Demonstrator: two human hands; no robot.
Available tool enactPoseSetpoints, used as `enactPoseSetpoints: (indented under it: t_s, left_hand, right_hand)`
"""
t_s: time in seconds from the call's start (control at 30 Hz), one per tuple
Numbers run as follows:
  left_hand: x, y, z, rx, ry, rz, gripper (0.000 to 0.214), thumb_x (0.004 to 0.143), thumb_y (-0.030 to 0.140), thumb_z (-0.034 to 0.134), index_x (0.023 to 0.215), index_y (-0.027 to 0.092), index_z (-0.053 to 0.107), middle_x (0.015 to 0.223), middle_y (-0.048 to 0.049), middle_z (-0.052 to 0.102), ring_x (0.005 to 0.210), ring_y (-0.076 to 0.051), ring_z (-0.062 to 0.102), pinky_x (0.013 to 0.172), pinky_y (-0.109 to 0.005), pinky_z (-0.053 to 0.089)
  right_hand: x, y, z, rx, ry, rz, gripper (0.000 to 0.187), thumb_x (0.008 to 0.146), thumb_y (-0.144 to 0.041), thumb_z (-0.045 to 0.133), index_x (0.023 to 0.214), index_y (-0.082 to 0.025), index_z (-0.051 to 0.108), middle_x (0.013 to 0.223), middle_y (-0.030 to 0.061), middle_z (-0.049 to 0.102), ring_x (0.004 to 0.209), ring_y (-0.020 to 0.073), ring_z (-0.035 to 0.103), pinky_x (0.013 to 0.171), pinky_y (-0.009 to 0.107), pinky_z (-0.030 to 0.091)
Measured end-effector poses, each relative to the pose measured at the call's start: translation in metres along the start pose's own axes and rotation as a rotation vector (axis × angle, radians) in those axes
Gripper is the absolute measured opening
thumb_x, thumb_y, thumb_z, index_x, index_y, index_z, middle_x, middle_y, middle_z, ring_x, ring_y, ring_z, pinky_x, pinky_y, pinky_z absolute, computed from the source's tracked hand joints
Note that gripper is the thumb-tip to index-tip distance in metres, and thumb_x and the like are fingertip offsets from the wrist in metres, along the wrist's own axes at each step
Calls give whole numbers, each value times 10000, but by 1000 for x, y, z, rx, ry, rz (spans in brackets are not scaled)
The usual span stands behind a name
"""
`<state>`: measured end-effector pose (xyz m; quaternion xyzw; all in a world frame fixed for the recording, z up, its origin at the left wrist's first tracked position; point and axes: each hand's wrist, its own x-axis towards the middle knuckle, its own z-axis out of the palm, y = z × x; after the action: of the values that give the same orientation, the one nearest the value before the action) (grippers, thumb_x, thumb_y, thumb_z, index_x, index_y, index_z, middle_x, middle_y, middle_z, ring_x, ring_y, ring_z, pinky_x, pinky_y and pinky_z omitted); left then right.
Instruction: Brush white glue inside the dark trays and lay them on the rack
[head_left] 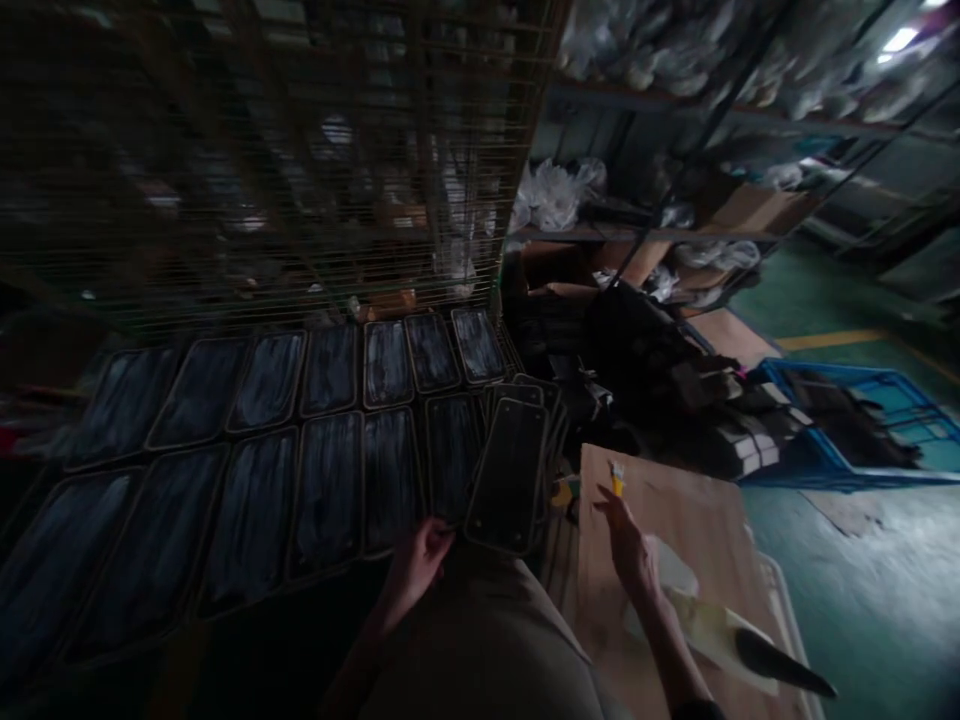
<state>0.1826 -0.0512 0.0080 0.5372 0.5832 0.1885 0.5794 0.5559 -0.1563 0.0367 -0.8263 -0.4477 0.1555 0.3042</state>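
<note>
My right hand [631,550] is closed around a small brush [617,482] with a yellow handle, its bristles pointing up and away over a wooden board [697,510]. My left hand [424,548] pinches the near edge of a dark rectangular panel [454,450] with rounded corners, at the right end of the nearer row. Beside it, a stack of similar panels [510,470] leans at a slight angle, small holes showing at the corners of the top one. Below my right forearm lie a pale bottle [712,630] with a long black tip and a whitish object [675,568].
Two rows of dark panels [259,510] with streaky, whitish surfaces spread to the left. Behind them rises a wire mesh cage [300,200]. Shelves [645,235] with plastic bags and cartons stand at the back right. A blue crate [832,470] sits on the green floor.
</note>
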Motion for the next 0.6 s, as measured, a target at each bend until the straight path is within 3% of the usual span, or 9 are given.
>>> enactPoseSetpoints:
  t_s: [0.13,0.3,0.43,0.6]
  left_hand:
    - [13,20,42,-18,-62,-127,539,693,692,644,910,211,531,616,41,610,365,-135,558,319,-206,340]
    - [14,35,51,-77,-32,-265,624,570,697,776,842,198,518,582,-7,670,471,-178,653,394,-233,477]
    - [16,44,55,-72,-20,-291,637,529,639,848,855,180,550,575,-20,692,493,-178,657,424,-242,507]
    - [18,48,65,-37,0,-360,627,478,578,891,820,176,552,581,-28,702,512,-182,672,455,-252,544]
  right_hand:
    - [-50,78,-30,228,207,300,564,870,-591,543,1270,-220,688,995,113,767,798,258,728,618,319,545]
    - [-125,161,-41,390,505,733,738,759,-782,578,1093,-133,687,732,78,733,641,246,716,570,319,557]
    - [-160,196,-39,348,575,848,758,760,-820,524,1046,-133,670,685,77,718,597,249,705,542,323,546]
    - [-162,228,-29,318,555,863,729,797,-777,477,1105,-147,677,754,83,729,651,232,707,574,308,532]
